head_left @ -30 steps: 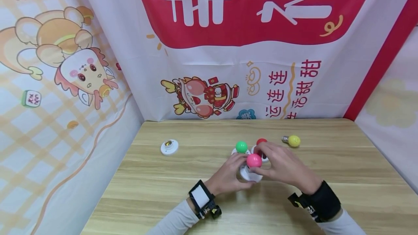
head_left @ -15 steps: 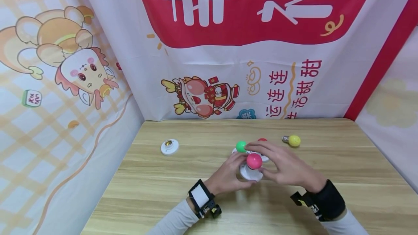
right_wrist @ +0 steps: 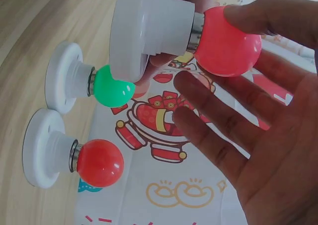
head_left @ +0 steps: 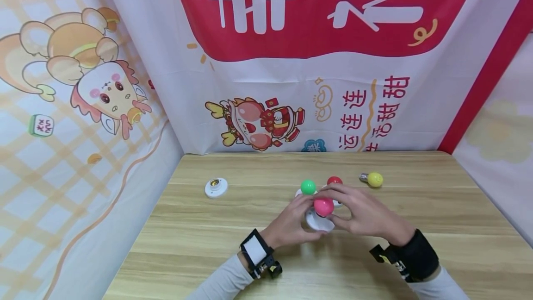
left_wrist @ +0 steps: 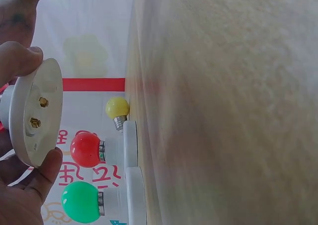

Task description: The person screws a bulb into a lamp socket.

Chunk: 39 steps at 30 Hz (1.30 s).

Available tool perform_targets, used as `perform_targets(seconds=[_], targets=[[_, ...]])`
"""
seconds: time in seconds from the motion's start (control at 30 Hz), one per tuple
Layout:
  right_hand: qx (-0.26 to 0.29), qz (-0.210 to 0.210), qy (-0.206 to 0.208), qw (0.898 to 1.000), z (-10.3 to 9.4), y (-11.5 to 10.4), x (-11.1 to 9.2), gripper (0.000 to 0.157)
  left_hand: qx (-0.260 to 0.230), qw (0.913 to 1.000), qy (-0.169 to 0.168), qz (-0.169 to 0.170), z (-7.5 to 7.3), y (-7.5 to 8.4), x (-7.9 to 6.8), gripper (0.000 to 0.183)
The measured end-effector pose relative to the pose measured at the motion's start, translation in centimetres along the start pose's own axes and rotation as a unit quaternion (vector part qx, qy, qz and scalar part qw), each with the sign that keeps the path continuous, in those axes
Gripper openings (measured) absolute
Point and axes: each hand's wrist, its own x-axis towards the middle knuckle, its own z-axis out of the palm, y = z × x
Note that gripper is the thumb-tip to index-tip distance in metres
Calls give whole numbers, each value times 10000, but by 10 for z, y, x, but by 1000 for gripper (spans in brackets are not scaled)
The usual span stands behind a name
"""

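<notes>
My left hand [head_left: 291, 226] grips a white round lamp holder [head_left: 319, 222] by its rim, thumb on one side and fingers on the other. In the left wrist view the holder's underside, with brass screws [left_wrist: 43, 102], is raised off the table. A pink bulb [head_left: 323, 208] sits in the holder's socket, its metal collar [right_wrist: 196, 32] partly showing in the right wrist view. My right hand [head_left: 366, 212] has its thumb and fingers around the pink bulb, the thumb [right_wrist: 268, 16] touching the glass and the lower fingers spread away from it.
Just behind the hands, a green bulb [head_left: 308, 187] and a red bulb [right_wrist: 100, 163] stand upright in white holders on the wooden table [head_left: 187, 253]. A loose yellow bulb [head_left: 375, 179] lies at back right. A bulbless holder [head_left: 216, 190] sits at left. Printed cloth walls enclose the table.
My right hand loosened from the pink bulb half a second ago, fingers spread wide, and has come back around it. My left hand and the holder have stayed in place.
</notes>
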Motion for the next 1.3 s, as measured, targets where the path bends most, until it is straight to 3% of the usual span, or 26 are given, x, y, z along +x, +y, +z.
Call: perform_targets(seconds=[0.47,0.63,0.8,0.97,1.3], targets=[[-411,487,160,9978,4,0,1,50,78,9999,-57,-35,2,2,0,73],[-321,409,111,9986,2,1,1,60,67,10000,-65,0,1,1,0,74],[-228,49,-17,9997,1,0,0,68,56,10000,-45,64,-2,0,0,79],[-161,-184,-10,9997,-1,-2,1,65,-56,9999,-40,106,-3,-1,1,85],[-323,-107,124,9993,0,0,0,55,-22,10000,22,75,-1,-1,0,81]])
